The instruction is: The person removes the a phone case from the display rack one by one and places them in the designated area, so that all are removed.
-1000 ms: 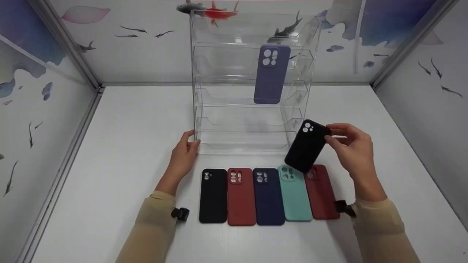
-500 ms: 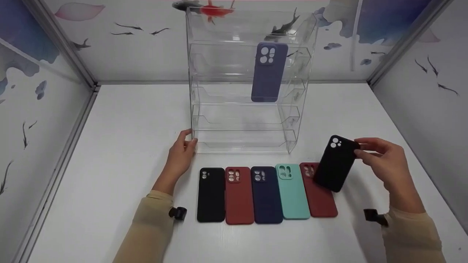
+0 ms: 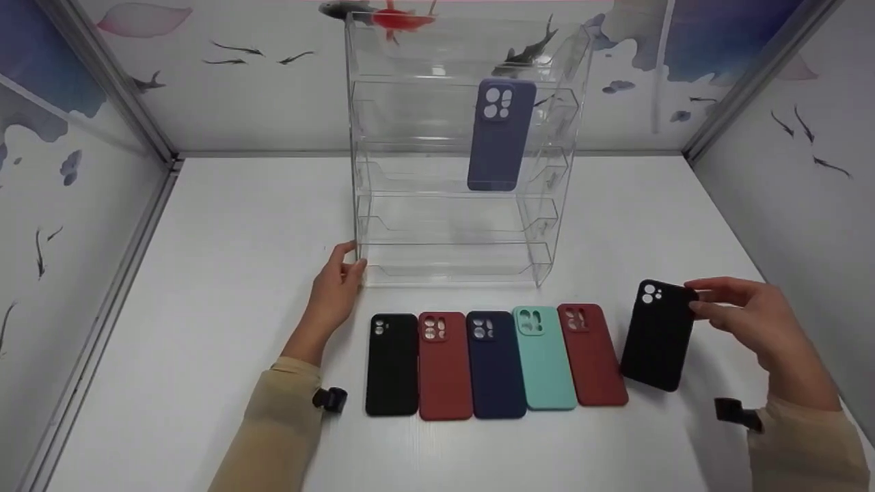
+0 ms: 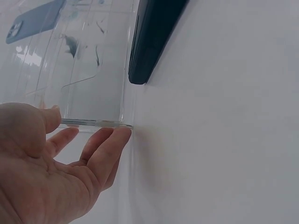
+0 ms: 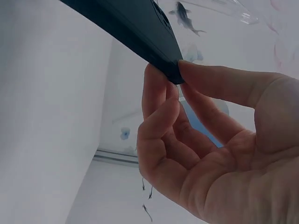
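My right hand (image 3: 759,321) pinches a black phone case (image 3: 660,338) by its upper right corner, thumb on one face and fingers on the other. The case hangs tilted at the right end of a row of phone cases. In the right wrist view, its edge (image 5: 140,37) shows between thumb and fingertips. With thumb and fingers on either side of the panel, my left hand (image 3: 333,290) grips the lower left side of a clear acrylic display rack (image 3: 444,273). A purple phone case (image 3: 502,150) stands in an upper tier of the rack, toward its right side.
On the white table (image 3: 239,225), in front of the rack, lie a black case (image 3: 392,369), a red case (image 3: 446,376), a navy case (image 3: 497,376), a turquoise case (image 3: 549,369) and a dark red case (image 3: 597,365). Printed panels (image 3: 260,102) enclose the table at back and sides.
My right hand has carried the black phone case right and toward me, from beside the rack, past the dark red case. My left hand stays on the rack.
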{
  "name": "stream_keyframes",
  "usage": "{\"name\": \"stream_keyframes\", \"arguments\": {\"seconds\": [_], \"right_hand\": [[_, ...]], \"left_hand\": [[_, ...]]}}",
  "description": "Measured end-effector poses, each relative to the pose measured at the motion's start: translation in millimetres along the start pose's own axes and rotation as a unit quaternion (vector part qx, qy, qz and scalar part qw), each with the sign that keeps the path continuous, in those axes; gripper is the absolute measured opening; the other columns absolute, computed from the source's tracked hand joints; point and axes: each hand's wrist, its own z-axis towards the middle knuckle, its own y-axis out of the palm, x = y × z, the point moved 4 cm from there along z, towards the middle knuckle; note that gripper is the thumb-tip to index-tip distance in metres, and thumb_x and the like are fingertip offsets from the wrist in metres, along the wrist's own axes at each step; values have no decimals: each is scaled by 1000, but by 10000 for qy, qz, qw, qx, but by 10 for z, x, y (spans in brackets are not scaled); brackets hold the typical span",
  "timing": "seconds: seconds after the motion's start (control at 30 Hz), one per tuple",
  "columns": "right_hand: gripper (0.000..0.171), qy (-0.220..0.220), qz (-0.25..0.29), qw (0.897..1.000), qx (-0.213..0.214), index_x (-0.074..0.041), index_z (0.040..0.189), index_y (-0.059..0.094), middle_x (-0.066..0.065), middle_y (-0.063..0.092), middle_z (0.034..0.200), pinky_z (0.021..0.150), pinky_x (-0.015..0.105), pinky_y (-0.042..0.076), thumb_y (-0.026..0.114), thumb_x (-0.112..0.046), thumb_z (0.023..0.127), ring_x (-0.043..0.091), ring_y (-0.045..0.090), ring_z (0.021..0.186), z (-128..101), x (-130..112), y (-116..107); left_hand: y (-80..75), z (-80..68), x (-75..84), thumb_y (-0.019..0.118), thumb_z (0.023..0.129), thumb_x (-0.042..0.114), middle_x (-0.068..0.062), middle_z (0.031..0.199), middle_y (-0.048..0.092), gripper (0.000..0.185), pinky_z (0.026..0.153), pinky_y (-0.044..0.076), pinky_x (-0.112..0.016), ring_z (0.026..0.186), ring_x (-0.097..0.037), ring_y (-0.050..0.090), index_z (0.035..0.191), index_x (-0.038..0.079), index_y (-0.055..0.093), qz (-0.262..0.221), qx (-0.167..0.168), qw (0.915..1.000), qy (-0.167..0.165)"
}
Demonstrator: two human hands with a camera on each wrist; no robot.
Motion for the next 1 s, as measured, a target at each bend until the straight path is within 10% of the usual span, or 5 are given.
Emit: {"name": "stream_keyframes", "arguments": {"seconds": [0.23,0.5,1.0], "right_hand": [[44,-316,-180,9991,-240,-4,138,64,-22,68,103,78,17,55,72,-20,98,-6,68,88,139,158,162],[44,-440,-708,9961,-296,-4,139,63,22,67,132,76,25,56,70,-24,100,-6,63,90,257,362,368],[42,-351,-543,9968,-469,0,138,63,22,70,122,69,29,57,68,-20,101,8,64,84,358,465,541]], "left_hand": [[-30,-11,-24,46,111,32,-16,108,64,51,81,48,-34,98,-28,64,158,13,38,-60,5,9999,-92],[0,-17,11,45,112,33,-16,109,64,51,85,50,-40,99,-28,64,158,13,38,-59,-40,10000,-57],[3,4,-7,46,111,34,-16,112,65,52,84,50,-38,99,-26,65,158,13,37,27,-52,9999,-139]]}}
